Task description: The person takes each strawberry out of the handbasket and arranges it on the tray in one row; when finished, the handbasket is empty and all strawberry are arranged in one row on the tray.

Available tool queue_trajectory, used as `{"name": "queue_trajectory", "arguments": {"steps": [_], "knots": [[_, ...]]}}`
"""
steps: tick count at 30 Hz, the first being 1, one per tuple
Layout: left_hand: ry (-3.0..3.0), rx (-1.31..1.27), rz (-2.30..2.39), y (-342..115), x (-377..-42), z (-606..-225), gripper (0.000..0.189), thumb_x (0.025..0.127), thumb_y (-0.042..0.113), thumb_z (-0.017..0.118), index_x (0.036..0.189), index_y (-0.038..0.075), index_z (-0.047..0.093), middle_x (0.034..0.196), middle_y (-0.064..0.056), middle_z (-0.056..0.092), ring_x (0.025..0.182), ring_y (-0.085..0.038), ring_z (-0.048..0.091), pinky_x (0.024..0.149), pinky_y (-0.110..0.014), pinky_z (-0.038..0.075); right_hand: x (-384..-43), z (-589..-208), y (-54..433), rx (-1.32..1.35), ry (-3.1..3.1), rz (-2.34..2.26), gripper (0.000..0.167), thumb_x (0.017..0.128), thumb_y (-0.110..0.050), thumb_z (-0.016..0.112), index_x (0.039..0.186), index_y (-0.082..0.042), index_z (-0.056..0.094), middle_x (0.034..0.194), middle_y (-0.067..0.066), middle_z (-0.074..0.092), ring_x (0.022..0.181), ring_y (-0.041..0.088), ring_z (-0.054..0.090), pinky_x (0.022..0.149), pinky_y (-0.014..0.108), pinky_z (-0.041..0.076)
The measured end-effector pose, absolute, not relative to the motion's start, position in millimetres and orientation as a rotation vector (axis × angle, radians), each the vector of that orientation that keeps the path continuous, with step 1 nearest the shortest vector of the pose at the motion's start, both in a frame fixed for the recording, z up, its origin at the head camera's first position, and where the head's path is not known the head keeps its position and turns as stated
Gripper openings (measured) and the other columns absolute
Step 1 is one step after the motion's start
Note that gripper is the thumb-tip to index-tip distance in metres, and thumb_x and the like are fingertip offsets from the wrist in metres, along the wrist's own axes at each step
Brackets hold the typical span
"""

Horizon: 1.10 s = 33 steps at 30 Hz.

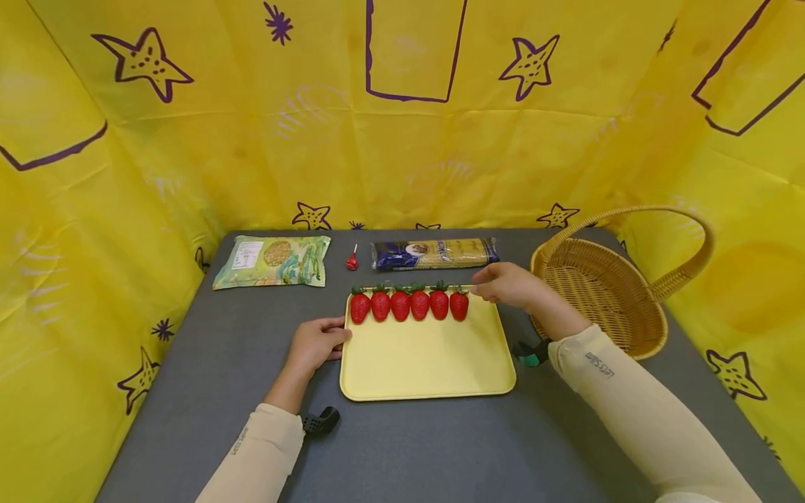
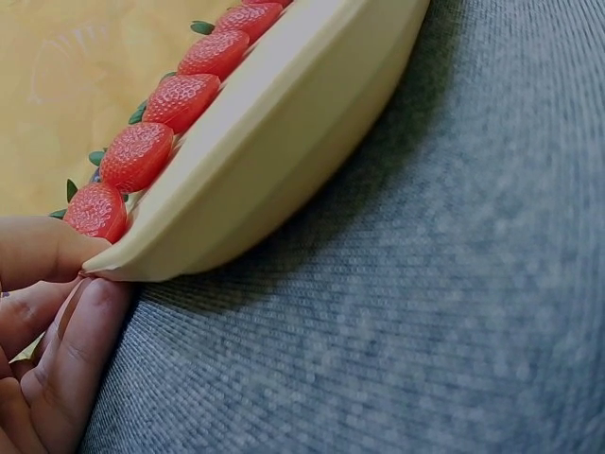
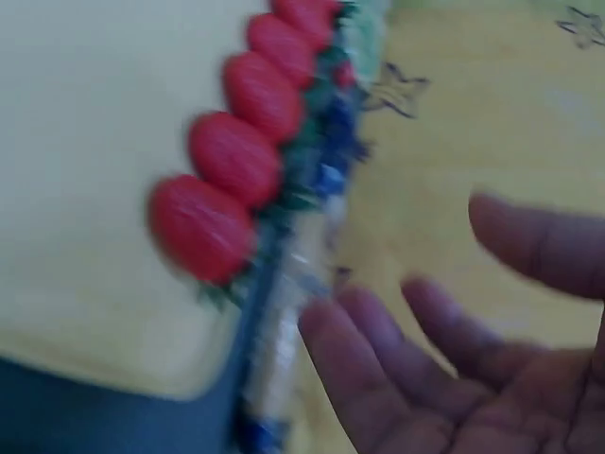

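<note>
Several red strawberries (image 1: 419, 306) with green leaves lie side by side along the far edge of a pale yellow tray (image 1: 428, 363). My left hand (image 1: 316, 341) pinches the tray's left rim between thumb and fingers; the left wrist view shows the rim (image 2: 180, 255) caught there. Over the tray's far right corner, just right of the last strawberry, is my right hand (image 1: 511, 283). In the right wrist view its fingers (image 3: 350, 369) are spread apart and hold nothing, close to the end strawberry (image 3: 201, 229). That view is blurred.
Behind the tray lie a green patterned bag (image 1: 273, 262), a red lollipop (image 1: 351, 261) and a long blue-and-yellow pasta packet (image 1: 434, 253). A wicker basket (image 1: 588, 279) with a tall handle stands to the right. Yellow cloth (image 1: 402, 154) surrounds the grey table (image 1: 402, 454).
</note>
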State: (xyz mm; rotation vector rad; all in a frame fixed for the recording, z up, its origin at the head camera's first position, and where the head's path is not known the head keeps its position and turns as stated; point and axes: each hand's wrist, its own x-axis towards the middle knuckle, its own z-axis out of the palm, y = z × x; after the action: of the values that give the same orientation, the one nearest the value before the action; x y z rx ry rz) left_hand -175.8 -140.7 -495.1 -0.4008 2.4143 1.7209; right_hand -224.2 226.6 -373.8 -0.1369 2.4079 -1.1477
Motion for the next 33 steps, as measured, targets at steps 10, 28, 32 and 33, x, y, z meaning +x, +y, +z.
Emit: {"name": "queue_trajectory", "arguments": {"steps": [10,28,32,33], "knots": [[2.425,-0.374,1.700,-146.5,-181.1,-492.8,0.044,0.087,0.018,0.075,0.128,0.004,0.066,0.104,-0.014,0.069,0.071,-0.016,0.067,0.063,-0.030,0.059,-233.2,-306.7,329.5,-0.229,2.156,-1.117,0.046,0.099,-0.026,0.060,0.127,0.010,0.053,0.120,0.017,0.062,0.115,0.033,0.057,0.100,0.049,0.046],[2.345,-0.369,1.756,-147.8,-179.3,-491.4,0.046,0.086,0.014,0.075,0.129,0.001,0.064,0.104,-0.015,0.069,0.067,-0.014,0.066,0.061,-0.028,0.059,-247.1,-383.2,399.1,0.077,2.092,-0.722,0.061,0.091,-0.025,0.068,0.135,0.010,0.046,0.134,0.031,0.048,0.123,0.052,0.045,0.094,0.057,0.047],[2.330,-0.357,1.757,-145.8,-179.7,-490.9,0.047,0.086,0.014,0.075,0.129,0.000,0.063,0.104,-0.015,0.069,0.067,-0.013,0.065,0.061,-0.028,0.059,-242.3,-386.2,399.9,0.119,2.086,-0.696,0.058,0.087,-0.021,0.071,0.132,0.010,0.050,0.131,0.031,0.050,0.123,0.055,0.042,0.095,0.059,0.045],[2.327,-0.357,1.754,-145.3,-179.8,-491.1,0.047,0.086,0.014,0.075,0.129,0.000,0.063,0.104,-0.015,0.069,0.067,-0.013,0.065,0.061,-0.028,0.059,-241.0,-387.2,400.5,0.141,2.074,-0.706,0.057,0.086,-0.019,0.071,0.131,0.011,0.050,0.129,0.030,0.051,0.123,0.055,0.042,0.096,0.059,0.045]]}}
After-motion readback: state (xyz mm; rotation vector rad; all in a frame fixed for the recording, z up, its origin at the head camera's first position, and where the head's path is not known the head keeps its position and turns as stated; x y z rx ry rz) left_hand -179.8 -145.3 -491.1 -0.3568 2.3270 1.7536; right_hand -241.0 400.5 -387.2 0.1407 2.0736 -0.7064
